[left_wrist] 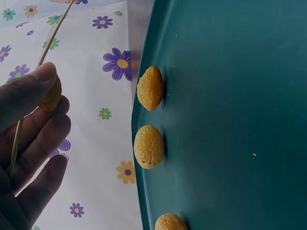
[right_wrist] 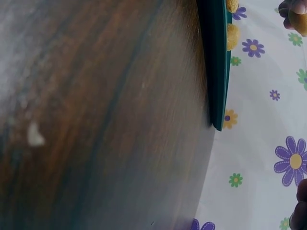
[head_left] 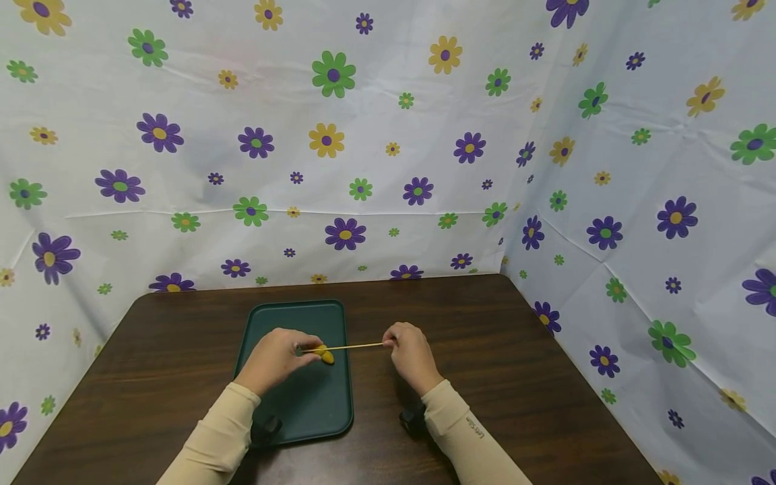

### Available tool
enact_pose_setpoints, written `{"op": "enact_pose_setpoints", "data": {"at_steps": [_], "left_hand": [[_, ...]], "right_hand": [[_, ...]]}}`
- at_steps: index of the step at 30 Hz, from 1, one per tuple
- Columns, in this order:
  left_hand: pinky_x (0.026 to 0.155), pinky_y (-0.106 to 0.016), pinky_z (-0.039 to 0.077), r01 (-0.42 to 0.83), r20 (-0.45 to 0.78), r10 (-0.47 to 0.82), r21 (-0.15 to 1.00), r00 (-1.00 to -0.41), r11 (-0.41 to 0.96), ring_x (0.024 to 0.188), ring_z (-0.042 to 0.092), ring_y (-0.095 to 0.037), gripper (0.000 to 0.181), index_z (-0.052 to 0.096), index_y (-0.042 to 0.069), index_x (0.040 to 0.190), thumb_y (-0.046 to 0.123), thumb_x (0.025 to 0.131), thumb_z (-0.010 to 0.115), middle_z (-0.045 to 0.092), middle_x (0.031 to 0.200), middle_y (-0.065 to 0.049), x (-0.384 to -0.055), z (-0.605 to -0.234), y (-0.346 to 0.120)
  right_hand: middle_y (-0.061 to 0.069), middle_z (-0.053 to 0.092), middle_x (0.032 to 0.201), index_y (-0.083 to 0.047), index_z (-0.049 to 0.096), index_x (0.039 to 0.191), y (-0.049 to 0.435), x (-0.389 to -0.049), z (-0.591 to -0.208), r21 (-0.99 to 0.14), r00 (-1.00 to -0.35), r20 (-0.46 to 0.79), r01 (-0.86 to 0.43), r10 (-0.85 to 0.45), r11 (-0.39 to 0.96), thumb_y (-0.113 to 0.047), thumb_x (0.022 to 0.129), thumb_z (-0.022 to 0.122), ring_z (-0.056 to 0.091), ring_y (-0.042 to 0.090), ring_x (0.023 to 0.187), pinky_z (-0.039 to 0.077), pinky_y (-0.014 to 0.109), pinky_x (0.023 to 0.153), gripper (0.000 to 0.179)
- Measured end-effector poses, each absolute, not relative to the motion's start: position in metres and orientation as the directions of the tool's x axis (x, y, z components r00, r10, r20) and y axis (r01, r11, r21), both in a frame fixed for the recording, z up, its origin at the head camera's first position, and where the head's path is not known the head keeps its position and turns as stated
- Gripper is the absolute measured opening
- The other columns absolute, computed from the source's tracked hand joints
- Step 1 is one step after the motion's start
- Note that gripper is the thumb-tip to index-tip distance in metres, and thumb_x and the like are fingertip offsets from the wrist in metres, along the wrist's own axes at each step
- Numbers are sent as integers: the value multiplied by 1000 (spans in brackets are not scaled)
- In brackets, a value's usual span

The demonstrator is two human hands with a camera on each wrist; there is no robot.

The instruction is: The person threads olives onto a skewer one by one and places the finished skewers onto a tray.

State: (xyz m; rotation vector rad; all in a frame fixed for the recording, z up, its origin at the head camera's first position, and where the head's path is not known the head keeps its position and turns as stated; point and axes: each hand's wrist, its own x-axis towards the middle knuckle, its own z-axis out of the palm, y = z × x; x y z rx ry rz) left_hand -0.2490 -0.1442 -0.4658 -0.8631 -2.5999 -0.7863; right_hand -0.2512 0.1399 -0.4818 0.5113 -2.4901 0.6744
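Low in the middle, the left hand (head_left: 277, 358) pinches 1 golden oval puff (left_wrist: 52, 98), likely light, crumbly: hold its sides softly. The right hand (head_left: 413, 355) pinches the thin tan wooden stick (head_left: 359, 346).

1. Back: hanging white sheet (head_left: 418, 121), printed with purple, green and yellow flowers; long horizontal crease across its lower part.
2. Right: matching white flower-printed sheet (head_left: 642, 175), meeting the back one at a corner; diagonal creases.
3. Dark brown wood-grained desk (head_left: 461, 316): far corners rounded, pale sheen on near surface.
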Motion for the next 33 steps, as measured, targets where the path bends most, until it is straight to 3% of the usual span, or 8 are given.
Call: {"op": "enact_pose_setpoints", "data": {"at_steps": [33], "left_hand": [[72, -27, 59, 643, 405, 502, 418, -764, 642, 77, 65, -3, 18, 80, 12, 98, 10, 81, 85, 75, 89, 6, -247, -460, -142]], "right_hand": [[-4, 67, 77, -14, 69, 72, 131, -249, -481, -342, -799, 560, -465, -220, 817, -2, 83, 80, 64, 16, 75, 56, 32, 69, 20]]}}
